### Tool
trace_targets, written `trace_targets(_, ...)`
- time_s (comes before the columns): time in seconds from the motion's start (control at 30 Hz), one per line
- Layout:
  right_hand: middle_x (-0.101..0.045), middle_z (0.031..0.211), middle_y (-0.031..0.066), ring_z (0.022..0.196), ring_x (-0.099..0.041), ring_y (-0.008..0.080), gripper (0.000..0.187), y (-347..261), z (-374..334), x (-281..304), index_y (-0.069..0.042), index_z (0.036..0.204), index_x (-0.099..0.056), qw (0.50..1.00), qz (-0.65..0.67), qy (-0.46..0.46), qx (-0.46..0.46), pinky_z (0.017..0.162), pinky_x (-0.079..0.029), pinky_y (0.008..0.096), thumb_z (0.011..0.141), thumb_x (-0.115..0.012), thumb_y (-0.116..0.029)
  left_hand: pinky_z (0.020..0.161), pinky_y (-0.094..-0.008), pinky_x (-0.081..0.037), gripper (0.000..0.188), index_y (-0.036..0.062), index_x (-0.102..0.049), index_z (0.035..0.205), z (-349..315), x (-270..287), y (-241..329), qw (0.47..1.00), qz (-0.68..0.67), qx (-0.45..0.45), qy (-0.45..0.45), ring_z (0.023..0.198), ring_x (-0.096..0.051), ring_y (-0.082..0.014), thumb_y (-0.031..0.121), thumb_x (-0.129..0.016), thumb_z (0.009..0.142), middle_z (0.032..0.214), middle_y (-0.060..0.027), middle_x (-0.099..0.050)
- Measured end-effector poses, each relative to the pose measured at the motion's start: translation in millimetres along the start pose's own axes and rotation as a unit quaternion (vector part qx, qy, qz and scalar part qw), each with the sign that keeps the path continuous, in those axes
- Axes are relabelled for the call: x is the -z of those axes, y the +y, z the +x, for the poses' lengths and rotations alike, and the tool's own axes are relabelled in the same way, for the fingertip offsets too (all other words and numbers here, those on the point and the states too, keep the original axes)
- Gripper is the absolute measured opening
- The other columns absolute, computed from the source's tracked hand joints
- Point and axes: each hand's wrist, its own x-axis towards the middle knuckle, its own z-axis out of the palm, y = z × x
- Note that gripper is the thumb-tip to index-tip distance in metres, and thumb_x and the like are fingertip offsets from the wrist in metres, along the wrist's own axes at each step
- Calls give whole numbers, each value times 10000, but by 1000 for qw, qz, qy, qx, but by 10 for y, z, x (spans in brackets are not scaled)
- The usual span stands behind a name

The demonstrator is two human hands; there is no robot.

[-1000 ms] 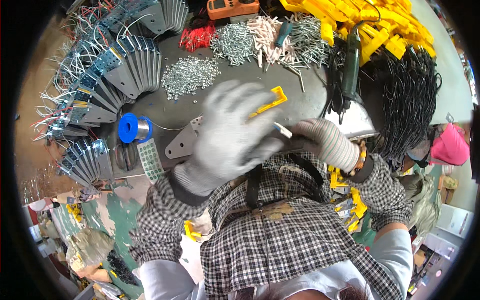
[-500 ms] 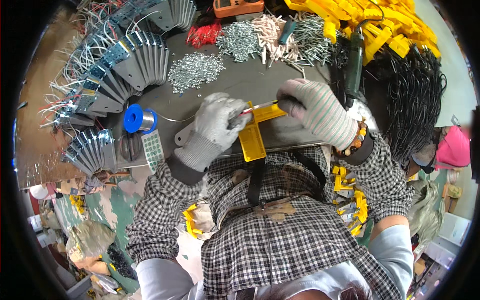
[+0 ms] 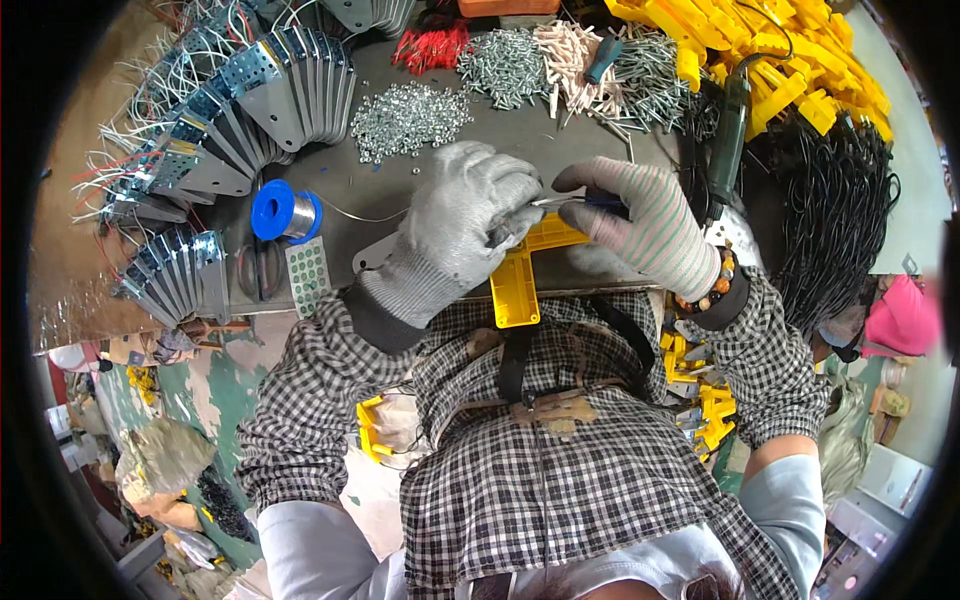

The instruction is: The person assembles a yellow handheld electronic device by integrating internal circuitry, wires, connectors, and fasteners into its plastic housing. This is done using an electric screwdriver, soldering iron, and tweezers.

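My left hand [image 3: 460,210], in a grey coated glove, is closed with its fingertips pinched around a thin whitish wire [image 3: 545,203]. Facing it, my right hand [image 3: 645,222] wears a pale striped glove, its thumb and index finger curled round the far end of that thin piece. Something dark lies within the right fingers, too hidden to name. Below both hands a yellow plastic housing [image 3: 515,290] with an open, hollow side lies at the table's near edge; its arm [image 3: 555,233] runs right behind the right fingers. A grey metal plate [image 3: 375,253] is partly under my left wrist.
A blue solder spool [image 3: 285,212], scissors [image 3: 260,268] and a green-dotted card [image 3: 308,275] are at left, before rows of grey plates [image 3: 300,90] with wired boards. Behind lie nuts [image 3: 410,120] and screws [image 3: 503,68]; at right, a soldering iron [image 3: 730,135], black cables [image 3: 825,200] and yellow housings [image 3: 790,70].
My left hand has come up and to the right, nearer the right hand. The right thumb and index finger are now further apart, and the red wire no longer shows. The view has shifted slightly.
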Motion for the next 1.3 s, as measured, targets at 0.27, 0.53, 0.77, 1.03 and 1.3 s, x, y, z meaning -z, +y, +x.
trace_targets(0.27, -641, 822, 164, 768, -647, 335, 143, -22, -44, -27, -18, 935, -666, 999, -14, 32, 39, 670, -513, 362, 841, -667, -126, 856, -399, -477, 122, 29, -663, 926, -49, -163, 61, 995, -56, 47, 65, 932, -612, -310, 65, -678, 810, 908, -105, -658)
trace_targets(0.53, -652, 826, 157, 759, -662, 286, 127, -80, -69, 78, 7, 922, -675, 1000, 14, 15, 4, 687, -520, 340, 848, -652, -93, 786, -396, -505, 98, 72, -670, 885, -196, -211, 23, 989, -49, 94, 102, 854, -624, -310, 144, -686, 820, 843, -97, -650)
trace_targets(0.77, -663, 807, 147, 733, -668, 263, 125, -32, -74, -27, 0, 918, -681, 1000, -14, 13, 19, 664, -523, 325, 848, -658, -101, 926, -432, -479, 157, 40, -678, 962, -227, -188, 35, 994, -23, 61, 90, 1046, -613, -348, 123, -702, 831, 969, -112, -688)
trace_targets(1.03, -674, 820, 105, 746, -644, 165, 164, 21, -112, -22, 20, 941, -664, 989, 115, 56, -67, 710, -515, 286, 866, -612, -117, 914, -366, -486, 155, 25, -656, 1000, -176, -132, 105, 990, -74, 110, 35, 1007, -631, -271, 88, -681, 860, 983, -103, -682)
trace_targets(1.3, -666, 834, 111, 756, -657, 212, 138, -71, -150, 9, 3, 932, -671, 997, 55, 50, -27, 710, -516, 309, 841, -642, -97, 887, -257, -472, 184, -21, -592, 1086, -117, -219, 115, 946, -277, 164, 38, 933, -582, -103, 52, -614, 918, 1006, -77, -636)
